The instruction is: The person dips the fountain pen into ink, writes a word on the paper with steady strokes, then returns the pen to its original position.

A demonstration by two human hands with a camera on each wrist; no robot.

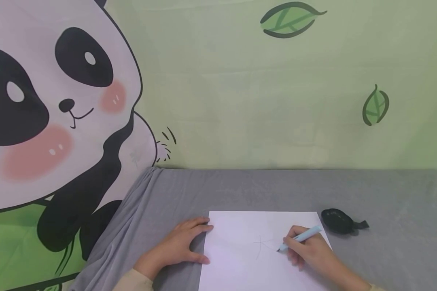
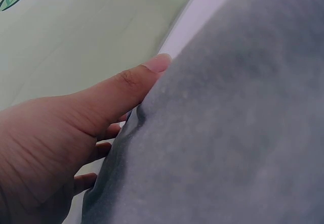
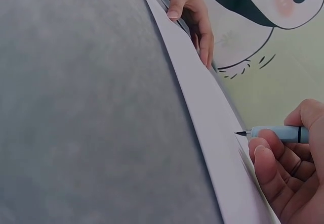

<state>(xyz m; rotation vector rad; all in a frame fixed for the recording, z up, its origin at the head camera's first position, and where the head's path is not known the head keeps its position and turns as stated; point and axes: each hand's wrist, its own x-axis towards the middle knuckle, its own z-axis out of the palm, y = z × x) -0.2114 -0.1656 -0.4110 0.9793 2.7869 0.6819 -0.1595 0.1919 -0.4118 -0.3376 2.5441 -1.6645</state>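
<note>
My right hand [image 1: 307, 247] pinches a light blue pen [image 1: 306, 233] with a dark tip, over the right half of a white sheet of paper [image 1: 233, 275]. In the right wrist view the pen [image 3: 278, 133] points left, its tip close to the paper [image 3: 202, 118]; whether it touches is hard to tell. Several thin crossing lines [image 1: 260, 243] are drawn near the sheet's middle. At the left edge my left hand [image 1: 180, 246] rests with fingers spread, thumb and fingertips on the paper's border. The left wrist view shows the thumb [image 2: 136, 80] along that edge.
A black leaf-shaped dish [image 1: 336, 221] with a short handle lies right of the paper's upper corner. Grey cloth [image 1: 269, 188] covers the table and bunches into folds on the left. Behind hangs a green backdrop [image 1: 218, 101] printed with a panda and leaves.
</note>
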